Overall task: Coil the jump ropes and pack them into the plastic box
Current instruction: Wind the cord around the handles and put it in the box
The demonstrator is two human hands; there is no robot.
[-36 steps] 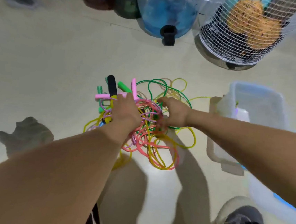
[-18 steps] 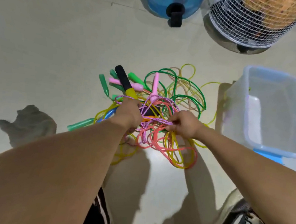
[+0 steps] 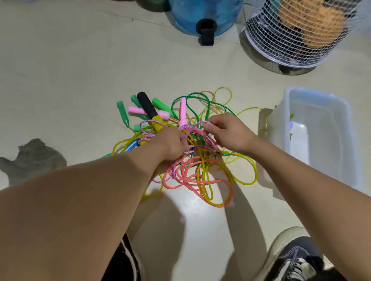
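Observation:
A tangled heap of jump ropes (image 3: 199, 175) lies on the pale floor: pink, yellow and green cords, with green, pink and black handles (image 3: 146, 105) sticking out at the far left. My left hand (image 3: 170, 144) is closed in the middle of the heap on a purple braided rope (image 3: 150, 123). My right hand (image 3: 228, 131) pinches the same purple rope at the heap's far right side. The clear plastic box (image 3: 349, 124) stands open to the right of the heap, close to my right forearm.
A grey cat (image 3: 31, 159) sits on the floor at the left. A blue water jug (image 3: 201, 8) and a white wire basket (image 3: 297, 31) holding orange balls stand at the back. My black shoes (image 3: 292, 264) are at the bottom edge.
My right hand has moved up and away to the heap's far side, drawing the purple rope with it. The left hand stays in the heap. The view has tilted slightly.

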